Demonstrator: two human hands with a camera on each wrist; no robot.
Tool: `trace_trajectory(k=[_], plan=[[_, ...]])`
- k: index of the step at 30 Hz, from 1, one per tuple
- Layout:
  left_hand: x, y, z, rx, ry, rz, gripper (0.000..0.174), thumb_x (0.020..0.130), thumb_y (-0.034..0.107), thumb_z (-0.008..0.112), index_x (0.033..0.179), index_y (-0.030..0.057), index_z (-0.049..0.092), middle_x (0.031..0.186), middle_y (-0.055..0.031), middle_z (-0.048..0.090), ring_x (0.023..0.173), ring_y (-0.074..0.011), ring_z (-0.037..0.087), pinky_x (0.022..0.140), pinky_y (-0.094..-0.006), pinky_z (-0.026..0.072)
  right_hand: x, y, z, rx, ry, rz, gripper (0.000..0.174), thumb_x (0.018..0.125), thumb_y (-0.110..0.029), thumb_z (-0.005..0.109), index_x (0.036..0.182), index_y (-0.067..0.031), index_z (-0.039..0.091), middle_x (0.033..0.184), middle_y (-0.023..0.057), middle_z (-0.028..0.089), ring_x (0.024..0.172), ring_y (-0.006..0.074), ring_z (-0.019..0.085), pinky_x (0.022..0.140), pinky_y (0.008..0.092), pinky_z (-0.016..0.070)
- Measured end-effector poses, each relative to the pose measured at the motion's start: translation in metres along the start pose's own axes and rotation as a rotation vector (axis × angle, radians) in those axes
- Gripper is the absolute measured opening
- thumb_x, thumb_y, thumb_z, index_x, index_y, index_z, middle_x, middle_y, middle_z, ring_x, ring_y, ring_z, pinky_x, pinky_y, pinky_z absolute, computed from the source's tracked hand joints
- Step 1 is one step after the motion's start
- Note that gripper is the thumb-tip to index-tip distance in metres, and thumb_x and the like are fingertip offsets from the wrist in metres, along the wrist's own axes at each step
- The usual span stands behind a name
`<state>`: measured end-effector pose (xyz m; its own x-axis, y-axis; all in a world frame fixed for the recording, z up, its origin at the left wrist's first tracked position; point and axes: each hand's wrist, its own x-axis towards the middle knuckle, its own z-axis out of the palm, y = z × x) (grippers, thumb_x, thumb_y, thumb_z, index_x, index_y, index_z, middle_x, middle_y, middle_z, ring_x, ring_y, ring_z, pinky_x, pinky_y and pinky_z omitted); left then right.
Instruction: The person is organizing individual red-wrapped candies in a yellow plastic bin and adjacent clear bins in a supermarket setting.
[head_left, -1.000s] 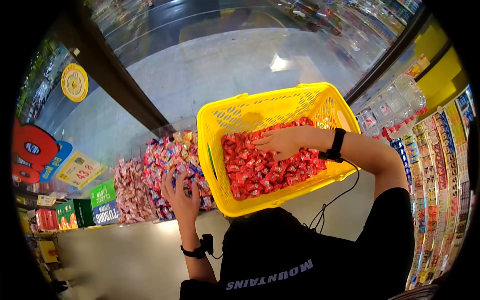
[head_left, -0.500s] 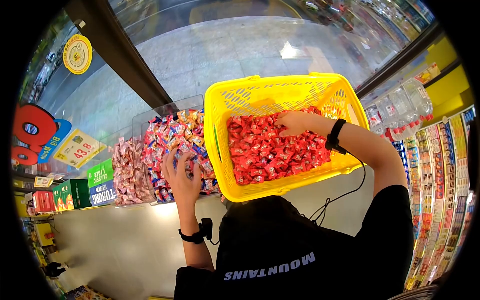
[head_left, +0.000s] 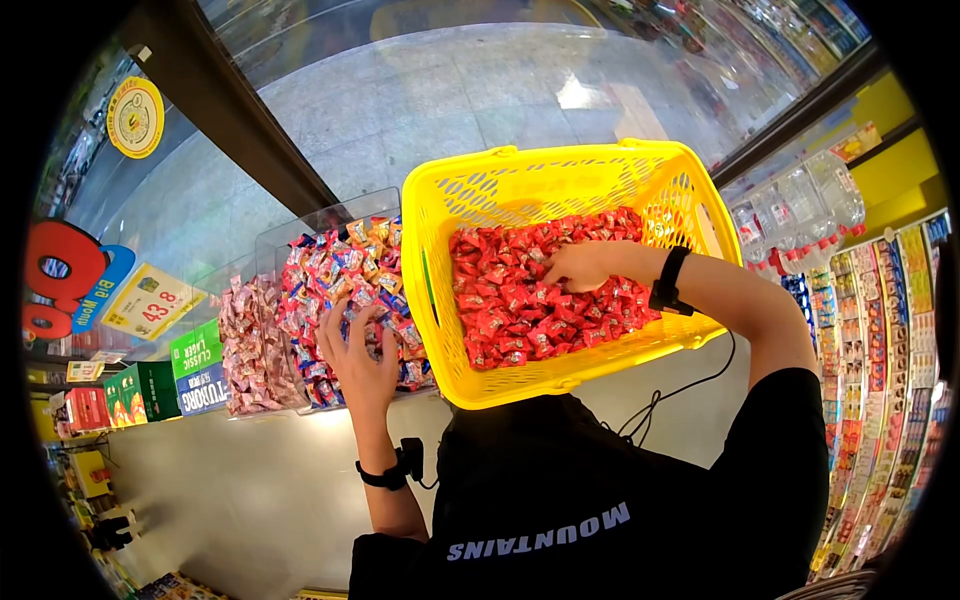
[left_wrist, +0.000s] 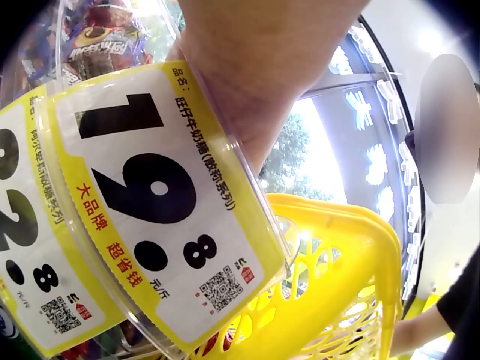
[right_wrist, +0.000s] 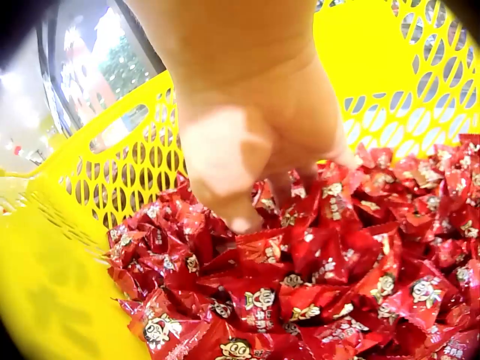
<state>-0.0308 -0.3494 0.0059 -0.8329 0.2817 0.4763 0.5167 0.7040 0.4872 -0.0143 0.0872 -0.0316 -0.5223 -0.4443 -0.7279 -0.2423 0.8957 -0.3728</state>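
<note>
Right grip [head_left: 585, 265]: shifted from yellow basket [head_left: 560, 155] far wall to mid-heap, fingers curled round red candies [head_left: 520, 315]; gathering under way. Left grip [head_left: 358, 360]: unmoved, fingers spread on mixed candies [head_left: 320, 275], clear bin [head_left: 330, 215] left of basket.

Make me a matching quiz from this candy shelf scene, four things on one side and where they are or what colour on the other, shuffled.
1 right hand
2 left hand
3 basket
4 price label

A yellow, perforated walls
B on the clear bin's front
C among the red candies
D on the mixed candies

Pairs: 1-C, 2-D, 3-A, 4-B.
</note>
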Motion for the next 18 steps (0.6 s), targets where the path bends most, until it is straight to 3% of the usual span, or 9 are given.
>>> trace_trajectory(k=[3,9,12,15,18], plan=[[0.0,0.0,-0.001,0.028,0.002,0.009,0.038,0.086,0.009,0.077,0.124,0.0102,0.072,0.149,-0.0178,0.054,0.143,-0.044,0.045,0.12,-0.0571,0.0344,-0.006,-0.004,-0.011,0.041,0.096,0.24,0.055,0.093,-0.019,0.064,0.148,-0.0246,0.064,0.166,0.0118,0.043,0.143,0.0385,0.051,0.111,0.0606,0.0478],[0.001,0.003,-0.002,0.034,-0.014,-0.008,0.038,0.085,0.009,0.077,0.123,0.0102,0.072,0.149,-0.0176,0.055,0.143,-0.0436,0.045,0.121,-0.0567,0.0338,-0.011,-0.014,0.0,-0.185,0.215,0.196,0.076,0.091,-0.026,0.068,0.164,-0.0289,0.044,0.17,0.012,0.038,0.148,0.0445,0.044,0.115,0.0616,0.0458],[0.003,0.003,-0.002,0.024,-0.017,-0.009,0.038,0.085,0.009,0.077,0.123,0.0103,0.072,0.149,-0.0176,0.055,0.143,-0.0435,0.045,0.121,-0.0567,0.0334,-0.002,-0.014,0.002,-0.176,0.21,0.234,0.079,0.09,-0.028,0.07,0.165,-0.0276,0.043,0.17,0.0117,0.038,0.149,0.0476,0.041,0.118,0.0618,0.0444],[0.003,0.004,-0.003,0.021,-0.023,-0.015,0.038,0.085,0.009,0.077,0.123,0.0106,0.072,0.149,-0.0175,0.055,0.143,-0.0433,0.045,0.121,-0.0565,0.0332,-0.003,-0.017,-0.002,-0.151,0.238,0.224,0.079,0.088,-0.025,0.07,0.163,-0.0241,0.046,0.167,0.013,0.041,0.145,0.0455,0.048,0.116,0.0567,0.0474],[0.002,0.002,-0.002,-0.005,-0.033,-0.034,0.034,0.086,0.01,0.077,0.12,0.0114,0.073,0.149,-0.0163,0.054,0.144,-0.0456,0.042,0.123,-0.0609,0.0306,-0.008,-0.005,-0.007,-0.099,0.32,0.094,0.077,0.084,-0.021,0.071,0.159,-0.0193,0.051,0.162,0.015,0.048,0.138,0.0432,0.056,0.113,0.0511,0.0499]])
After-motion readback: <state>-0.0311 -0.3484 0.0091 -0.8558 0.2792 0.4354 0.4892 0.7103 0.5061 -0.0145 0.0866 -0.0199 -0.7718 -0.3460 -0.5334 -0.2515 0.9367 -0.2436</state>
